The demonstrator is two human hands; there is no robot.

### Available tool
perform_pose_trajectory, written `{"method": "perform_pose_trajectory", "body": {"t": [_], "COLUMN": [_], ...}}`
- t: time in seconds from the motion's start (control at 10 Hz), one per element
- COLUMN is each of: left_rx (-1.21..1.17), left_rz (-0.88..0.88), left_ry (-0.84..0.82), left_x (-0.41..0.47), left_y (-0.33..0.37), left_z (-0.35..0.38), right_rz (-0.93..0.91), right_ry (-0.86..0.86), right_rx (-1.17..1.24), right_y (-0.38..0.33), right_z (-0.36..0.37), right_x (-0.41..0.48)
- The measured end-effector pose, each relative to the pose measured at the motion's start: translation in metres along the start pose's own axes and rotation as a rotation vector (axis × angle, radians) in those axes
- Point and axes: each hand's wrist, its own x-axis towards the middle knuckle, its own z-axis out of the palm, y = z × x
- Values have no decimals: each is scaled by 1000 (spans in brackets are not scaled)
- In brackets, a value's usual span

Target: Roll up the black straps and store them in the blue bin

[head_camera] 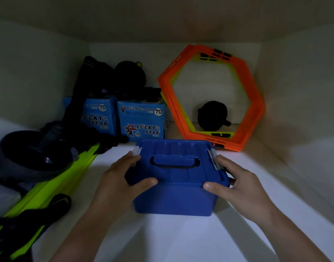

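Both hands, left hand (122,178) and right hand (238,184), clamp the blue bin (173,197) sides; its lid clip (215,159) above the right fingers could pop.

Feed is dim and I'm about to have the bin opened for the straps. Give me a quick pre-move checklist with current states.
1. Blue bin held at both sides by left hand and right hand: ok.
2. Lid on, handle lying flat: ok.
3. Left latch looks lifted: cannot tell for sure.
4. Right latch down against the lid: not ok, not yet released.
5. Rolled straps inside: cannot tell.
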Motion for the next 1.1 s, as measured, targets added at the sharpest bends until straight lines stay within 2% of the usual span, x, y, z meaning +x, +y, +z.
{"method": "perform_pose_trajectory", "body": {"t": [0.3, 0.6, 1.0, 1.1], "left_rx": [-38, -24, -81, -53], "left_rz": [-38, -94, -54, -10], "left_ry": [-16, 1, -15, -4], "left_x": [77, 138, 159, 158], "left_y": [-75, -130, -140, -138], "left_z": [-41, -72, -80, -80], "right_rz": [-38, -73, -74, -46], "right_ry": [-7, -63, -67, -66], "right_rx": [-69, -1, -77, -32], "right_y": [-9, -23, -29, -32], "right_z": [82, 144, 158, 153], "right_x": [91, 164, 191, 188]}}
